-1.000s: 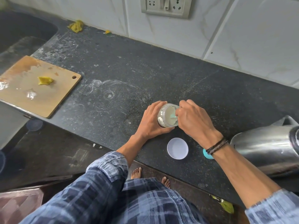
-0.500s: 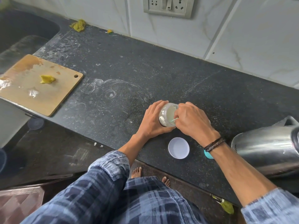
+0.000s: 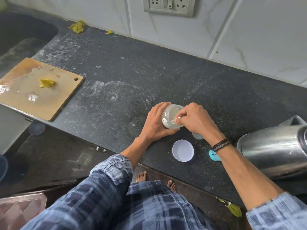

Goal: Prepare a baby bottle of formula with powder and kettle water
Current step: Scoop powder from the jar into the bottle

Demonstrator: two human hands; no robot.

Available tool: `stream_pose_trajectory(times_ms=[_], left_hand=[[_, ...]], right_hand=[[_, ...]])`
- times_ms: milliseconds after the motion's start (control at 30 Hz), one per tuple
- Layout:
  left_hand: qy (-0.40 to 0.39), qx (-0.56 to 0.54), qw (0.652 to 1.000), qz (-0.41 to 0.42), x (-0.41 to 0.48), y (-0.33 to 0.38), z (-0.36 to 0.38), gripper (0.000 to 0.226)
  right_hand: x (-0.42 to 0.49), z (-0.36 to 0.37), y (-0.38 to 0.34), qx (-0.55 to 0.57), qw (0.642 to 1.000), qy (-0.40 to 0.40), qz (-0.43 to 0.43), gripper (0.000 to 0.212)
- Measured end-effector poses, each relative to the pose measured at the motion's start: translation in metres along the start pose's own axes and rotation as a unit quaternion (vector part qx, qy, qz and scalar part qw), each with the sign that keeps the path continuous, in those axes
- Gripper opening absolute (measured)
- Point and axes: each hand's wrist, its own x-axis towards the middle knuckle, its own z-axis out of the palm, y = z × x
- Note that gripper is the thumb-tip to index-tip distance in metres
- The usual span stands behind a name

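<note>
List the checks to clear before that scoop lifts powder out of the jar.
1. Grip of left hand on jar: ok, fingers wrapped round it.
2. Pinch of right hand on scoop: ok.
3. Powder in scoop: cannot tell.
4. The lid off, lying on counter: ok.
5. The bottle open and ready: cannot tell, mostly hidden under the right hand.
6. The kettle close by: ok.

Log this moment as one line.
left hand: grips clear powder jar | right hand: pinches pale green scoop in jar | white round lid: off, on black counter
</note>
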Motion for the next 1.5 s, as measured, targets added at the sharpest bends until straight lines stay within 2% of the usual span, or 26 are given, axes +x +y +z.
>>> stream_pose_trajectory(times_ms=[333,667,900,1067,1500], left_hand=[[0.017,-0.016,1.000,-0.003,0.001,0.005,-0.004,0.102],[0.008,-0.012,1.000,-0.023,0.000,0.004,-0.003,0.102],[0.007,-0.007,0.999,-0.032,0.000,0.004,-0.003,0.102],[0.004,-0.009,0.999,-0.039,0.000,0.004,-0.002,0.102],[0.008,-0.016,0.999,-0.043,0.001,0.004,-0.003,0.102]], right_hand=[[-0.002,-0.013,0.013,0.137,0.990,0.020,0.040,0.005],[-0.009,-0.010,0.033,0.282,0.948,0.088,0.119,0.006],[-0.020,0.005,0.038,0.233,0.961,0.124,0.084,0.006],[-0.023,0.003,0.037,0.249,0.954,0.148,0.078,0.006],[-0.018,0.002,0.027,0.150,0.977,0.145,0.040,0.008]])
